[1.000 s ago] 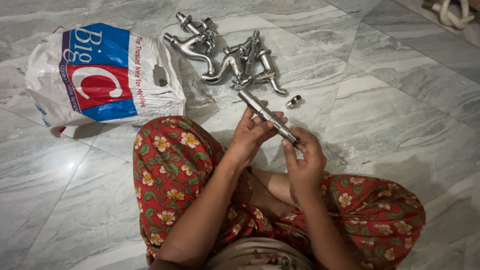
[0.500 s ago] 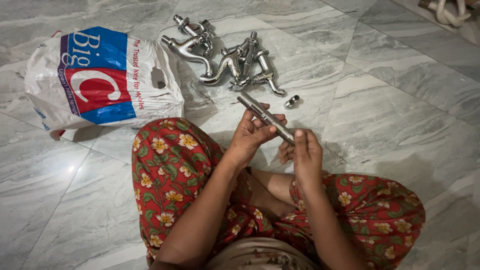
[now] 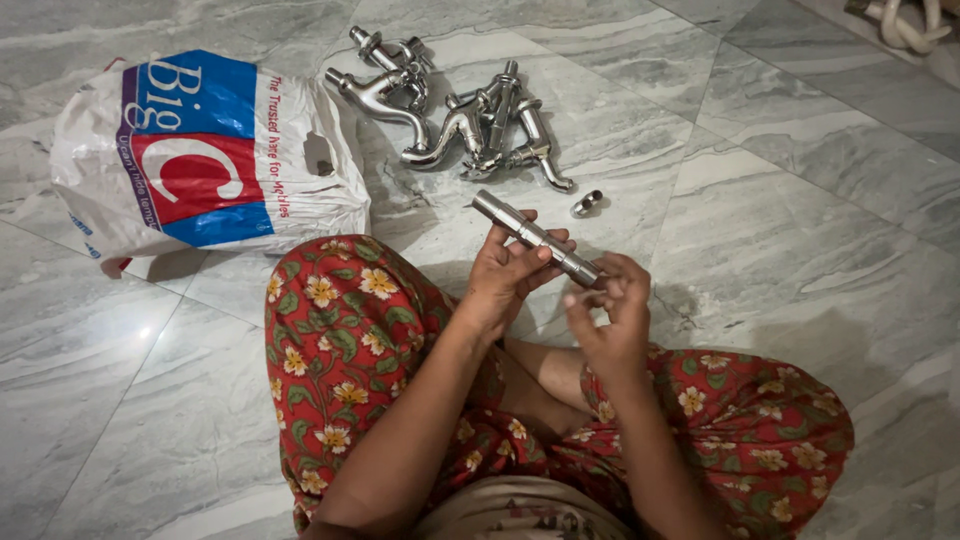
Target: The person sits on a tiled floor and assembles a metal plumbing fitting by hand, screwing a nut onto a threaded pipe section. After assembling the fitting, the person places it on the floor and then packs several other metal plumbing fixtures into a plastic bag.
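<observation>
the left hand (image 3: pixel 510 270) is wrapped around the middle of a chrome tube (image 3: pixel 535 238), fingers closed on it, holding it tilted with its far end toward 10 o'clock and its near end toward 4 o'clock. the right hand (image 3: pixel 612 315) sits at that near end, thumb and fingertips pinched together on the tip of the tube; whether something small is between them cannot be told. both hands hover above the marble floor (image 3: pixel 760 200), just in front of the person's crossed legs in red floral trousers (image 3: pixel 345 350). at 12 o'clock from the hands, near but apart, lies a heap of chrome taps (image 3: pixel 455 115), spouts and handles tangled together. a small chrome nut (image 3: pixel 586 204) lies alone on the floor at 1 o'clock from the tube, between it and the heap. at 9 to 10 o'clock, well apart from the hands, a white plastic bag (image 3: pixel 200 160) with blue and red print lies flat, touching the left knee. far off at 2 o'clock a pale coiled thing (image 3: pixel 905 22) shows at the frame's edge.
</observation>
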